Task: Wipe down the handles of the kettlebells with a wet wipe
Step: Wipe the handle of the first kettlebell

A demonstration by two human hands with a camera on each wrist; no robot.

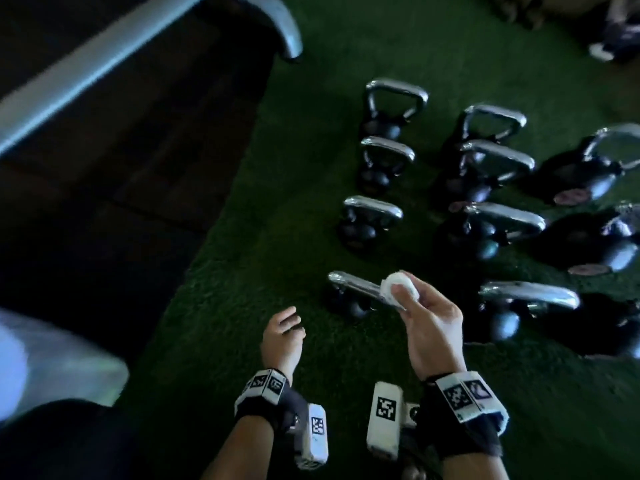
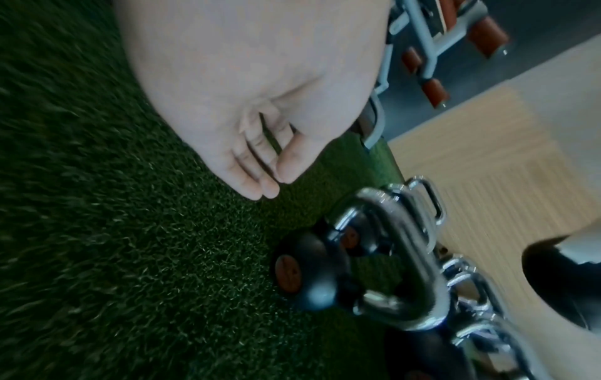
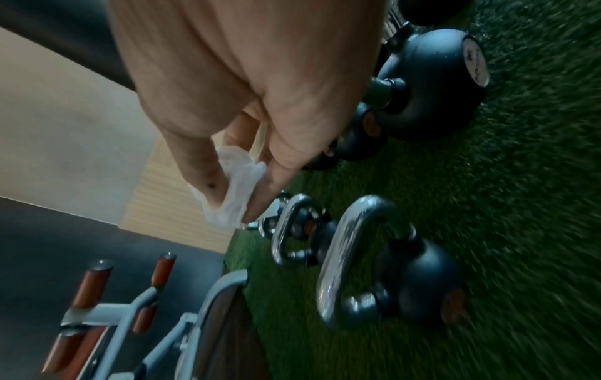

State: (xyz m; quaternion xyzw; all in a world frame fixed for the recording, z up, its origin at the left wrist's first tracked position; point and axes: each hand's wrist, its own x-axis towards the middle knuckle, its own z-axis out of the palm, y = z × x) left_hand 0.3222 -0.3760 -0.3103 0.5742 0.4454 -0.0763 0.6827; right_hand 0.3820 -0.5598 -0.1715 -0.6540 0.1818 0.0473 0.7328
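On the green turf, beside a grey-framed bench: black kettlebells with bright chrome handles, standing in rows, the nearest kettlebell at the row's near end, closest to the person. White wet wipe, crumpled into a wad, sits at the right end of that kettlebell's handle, pinched between thumb and fingertips of the right hand; whether wipe touches metal cannot be told. Left hand hangs just short of the nearest kettlebell, fingers loosely relaxed, holding nothing.
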